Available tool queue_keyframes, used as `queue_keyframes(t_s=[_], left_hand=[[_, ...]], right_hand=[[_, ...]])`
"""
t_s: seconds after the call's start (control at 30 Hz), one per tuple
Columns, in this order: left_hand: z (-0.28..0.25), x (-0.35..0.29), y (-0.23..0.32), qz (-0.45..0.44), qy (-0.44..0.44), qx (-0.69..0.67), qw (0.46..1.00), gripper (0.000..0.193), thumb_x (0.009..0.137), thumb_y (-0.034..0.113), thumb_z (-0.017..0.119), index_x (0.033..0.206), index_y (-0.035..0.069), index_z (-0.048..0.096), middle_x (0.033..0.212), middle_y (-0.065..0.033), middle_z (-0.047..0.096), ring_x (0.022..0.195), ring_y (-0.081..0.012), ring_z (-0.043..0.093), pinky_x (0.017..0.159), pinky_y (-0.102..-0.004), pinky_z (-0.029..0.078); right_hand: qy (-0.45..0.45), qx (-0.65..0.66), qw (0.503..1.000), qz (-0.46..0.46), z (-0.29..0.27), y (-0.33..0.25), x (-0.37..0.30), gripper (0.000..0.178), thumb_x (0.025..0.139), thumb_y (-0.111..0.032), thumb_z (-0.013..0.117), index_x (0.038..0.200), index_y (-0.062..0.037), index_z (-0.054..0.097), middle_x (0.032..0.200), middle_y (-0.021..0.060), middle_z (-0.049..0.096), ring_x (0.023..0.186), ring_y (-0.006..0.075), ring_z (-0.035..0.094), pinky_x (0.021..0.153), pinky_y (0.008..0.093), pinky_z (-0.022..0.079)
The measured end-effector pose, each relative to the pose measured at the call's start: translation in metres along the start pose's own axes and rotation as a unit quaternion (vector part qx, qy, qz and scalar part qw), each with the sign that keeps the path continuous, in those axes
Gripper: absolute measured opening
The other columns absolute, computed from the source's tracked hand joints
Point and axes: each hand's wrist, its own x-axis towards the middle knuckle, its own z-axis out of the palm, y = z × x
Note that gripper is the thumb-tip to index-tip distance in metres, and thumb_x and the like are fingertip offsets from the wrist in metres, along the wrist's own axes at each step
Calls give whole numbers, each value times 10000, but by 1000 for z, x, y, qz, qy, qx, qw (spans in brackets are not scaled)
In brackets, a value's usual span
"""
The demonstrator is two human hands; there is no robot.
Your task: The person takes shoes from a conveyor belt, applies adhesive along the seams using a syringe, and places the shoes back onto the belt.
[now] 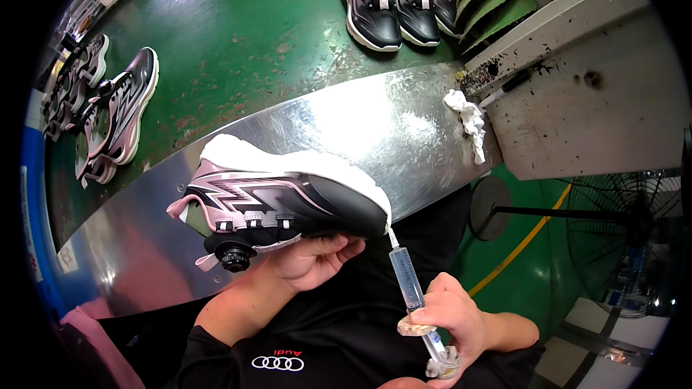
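Observation:
A pink and black sneaker with a thick white sole lies tipped on its side, sole away from me, above the metal ledge. From below, my left hand is closed on its upper; some of the fingers are hidden behind the shoe. A black dial hangs at the tongue. In my right hand is a clear syringe, with fingers wrapped round its wrapped flange and plunger end. Its white tip meets the shoe's toe, where sole and upper join. The barrel seems to hold clear liquid.
More sneakers stand on the green surface, some at far left and some at the back. A crumpled white tissue and a dark-handled tool lie right of the metal ledge. A black fan stands at right.

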Motion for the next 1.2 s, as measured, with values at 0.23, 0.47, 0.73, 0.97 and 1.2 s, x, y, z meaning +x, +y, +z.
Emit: queue_keyframes(t_s=[0.23, 0.47, 0.73, 0.97, 1.2], left_hand=[[2, 4, 2, -16, -33, -31, 999, 298, 874, 8, 568, 1168, 61, 575, 1188, -93, 595, 1148, -205, 547, 924, -298, 485], [6, 8, 2, -1, -49, -41, 998, 316, 887, 68, 576, 1201, 46, 543, 1201, -137, 580, 1140, -259, 555, 859, -278, 542], [12, 8, 2, 3, -47, -58, 997, 345, 885, 97, 588, 1221, 53, 525, 1200, -140, 580, 1118, -257, 570, 845, -278, 551], [13, 7, 1, 7, -34, -56, 998, 340, 892, 108, 582, 1224, 63, 524, 1194, -127, 587, 1109, -249, 577, 830, -277, 552], [10, -6, 3, -5, -55, -25, 998, 368, 871, 96, 604, 1222, 36, 511, 1163, -144, 599, 1074, -260, 597, 822, -306, 546]], right_hand=[[-20, -80, 997, 9, 16, 5, -3, 810, 652, -467, 772, 1223, 13, 457, 982, 99, 611, 765, 213, 546, 662, 314, 390], [30, -165, 986, -11, 35, 19, -5, 730, 612, -483, 775, 1138, -32, 544, 847, 43, 573, 583, 184, 388, 559, 304, 315], [48, -225, 972, -41, 46, 31, -10, 721, 596, -463, 774, 1135, -42, 545, 865, 63, 569, 598, 184, 385, 561, 304, 313], [50, -238, 969, -44, 48, 34, -11, 719, 593, -465, 772, 1125, -37, 547, 870, 66, 569, 601, 186, 391, 563, 305, 320], [160, -241, 948, -135, 38, 33, -19, 711, 598, -533, 788, 1060, -82, 490, 827, 69, 565, 611, 188, 413, 558, 318, 311]])
